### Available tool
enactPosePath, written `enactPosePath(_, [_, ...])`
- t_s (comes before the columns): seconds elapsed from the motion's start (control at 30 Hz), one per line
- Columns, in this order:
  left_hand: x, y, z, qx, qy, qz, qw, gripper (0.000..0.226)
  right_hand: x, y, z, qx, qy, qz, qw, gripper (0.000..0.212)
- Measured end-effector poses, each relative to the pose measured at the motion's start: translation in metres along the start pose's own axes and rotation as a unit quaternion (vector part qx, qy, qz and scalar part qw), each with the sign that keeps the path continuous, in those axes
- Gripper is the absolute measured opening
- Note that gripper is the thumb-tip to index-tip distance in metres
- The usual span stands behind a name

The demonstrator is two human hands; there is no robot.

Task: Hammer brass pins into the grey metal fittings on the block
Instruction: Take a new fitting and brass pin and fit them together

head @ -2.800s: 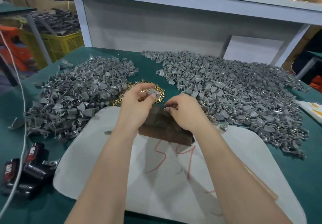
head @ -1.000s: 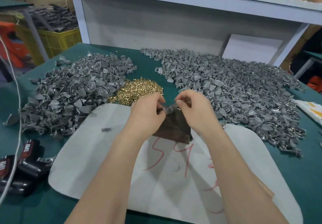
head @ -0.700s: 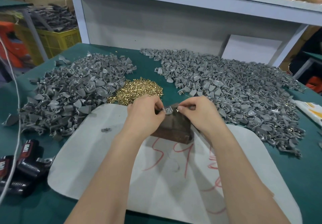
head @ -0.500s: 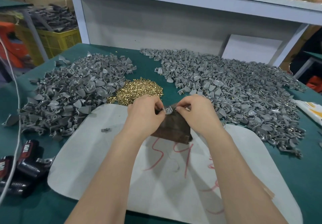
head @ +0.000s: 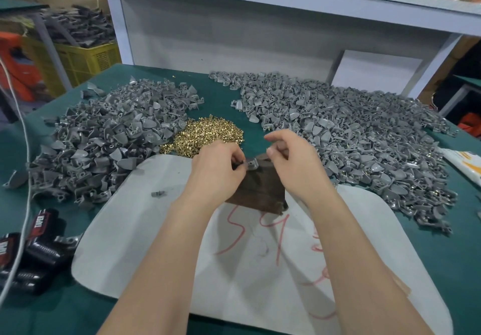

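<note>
My left hand [head: 218, 170] pinches a grey fitting [head: 252, 164] on the far edge of the dark block [head: 260, 191]. My right hand [head: 294, 162] is just beside it, fingers curled; whether it holds something, I cannot tell. The brass pins [head: 208, 134] lie piled just behind.

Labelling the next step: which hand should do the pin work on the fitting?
Right, likely. The left hand pinches the grey fitting on the brown block, steadying it; the right hand hovers beside it, fingers curled, off the fitting. Whether it holds a pin is unclear.
</note>
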State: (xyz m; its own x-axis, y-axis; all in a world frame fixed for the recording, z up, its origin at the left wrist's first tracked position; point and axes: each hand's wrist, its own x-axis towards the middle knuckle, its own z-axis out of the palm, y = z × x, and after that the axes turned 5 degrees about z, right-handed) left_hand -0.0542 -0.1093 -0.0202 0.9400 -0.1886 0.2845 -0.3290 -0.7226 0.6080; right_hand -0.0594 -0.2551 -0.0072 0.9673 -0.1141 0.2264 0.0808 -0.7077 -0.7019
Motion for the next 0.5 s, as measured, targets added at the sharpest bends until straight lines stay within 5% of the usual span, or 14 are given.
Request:
enactPosePath(0.27, [-0.002, 0.002, -0.002, 0.003, 0.006, 0.001, 1.0, 0.006, -0.001, -0.005, 0.008, 0.095, -0.009, -0.007, 0.995, 0.017])
enactPosePath(0.5, [-0.002, 0.001, -0.002, 0.006, 0.005, 0.001, 1.0, 0.008, -0.004, -0.003, 0.016, -0.018, -0.015, -0.042, 0.999, 0.005])
